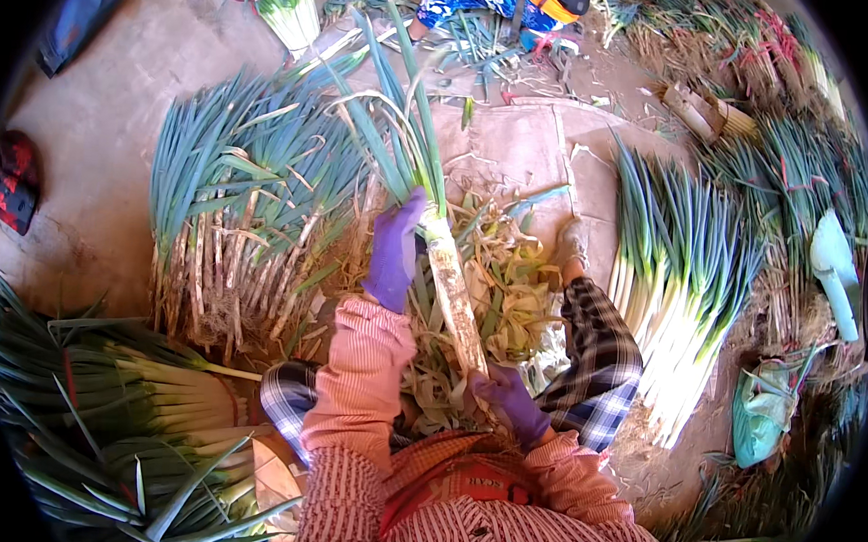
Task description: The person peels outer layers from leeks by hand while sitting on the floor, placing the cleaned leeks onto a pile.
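One long green-leaved onion stalk with soil-stained white shank (452, 281), aslant above loose yellowish peelings (519, 318). Purple-gloved left hand (394, 255): closed round its neck. Purple-gloved right hand (512, 398): curled round the root end. Flanking, as I look: dirt-streaked stalks (234, 248), left; clean white-stemmed stalks (680, 282), right.

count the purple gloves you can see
2: the left glove is around the green onion near its leaves; the right glove is at its lower end. Others may be hidden from view.
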### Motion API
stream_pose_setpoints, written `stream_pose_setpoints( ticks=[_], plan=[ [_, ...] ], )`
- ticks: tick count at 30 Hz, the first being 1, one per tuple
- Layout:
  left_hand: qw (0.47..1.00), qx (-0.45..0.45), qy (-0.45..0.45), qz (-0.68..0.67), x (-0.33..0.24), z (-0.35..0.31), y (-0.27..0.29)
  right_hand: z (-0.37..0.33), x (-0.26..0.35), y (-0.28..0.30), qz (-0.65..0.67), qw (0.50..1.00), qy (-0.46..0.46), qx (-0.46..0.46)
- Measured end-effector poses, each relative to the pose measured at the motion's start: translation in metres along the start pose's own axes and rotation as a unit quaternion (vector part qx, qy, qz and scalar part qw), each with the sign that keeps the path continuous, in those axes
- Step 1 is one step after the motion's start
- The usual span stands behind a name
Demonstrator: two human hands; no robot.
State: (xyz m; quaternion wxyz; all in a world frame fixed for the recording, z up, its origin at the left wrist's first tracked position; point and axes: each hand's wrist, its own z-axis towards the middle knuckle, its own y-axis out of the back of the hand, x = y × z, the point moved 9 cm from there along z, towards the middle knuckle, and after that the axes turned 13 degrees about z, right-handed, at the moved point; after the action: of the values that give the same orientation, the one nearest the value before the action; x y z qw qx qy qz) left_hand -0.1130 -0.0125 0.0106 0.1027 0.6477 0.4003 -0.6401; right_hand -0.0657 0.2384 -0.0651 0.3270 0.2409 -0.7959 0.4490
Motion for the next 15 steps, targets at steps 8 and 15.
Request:
stream_pose_setpoints(
  ticks=[8,15],
  plan=[
    [0.910,-0.118,-0.113,0.381,-0.014,-0.020,0.032,-0.014,-0.001,0.019,-0.208,0.954,0.207,-0.063],
    [0.982,-0.090,-0.011,0.168,-0.012,-0.046,0.030,-0.019,0.022,0.001,-0.243,0.948,0.203,-0.047]
  ],
)
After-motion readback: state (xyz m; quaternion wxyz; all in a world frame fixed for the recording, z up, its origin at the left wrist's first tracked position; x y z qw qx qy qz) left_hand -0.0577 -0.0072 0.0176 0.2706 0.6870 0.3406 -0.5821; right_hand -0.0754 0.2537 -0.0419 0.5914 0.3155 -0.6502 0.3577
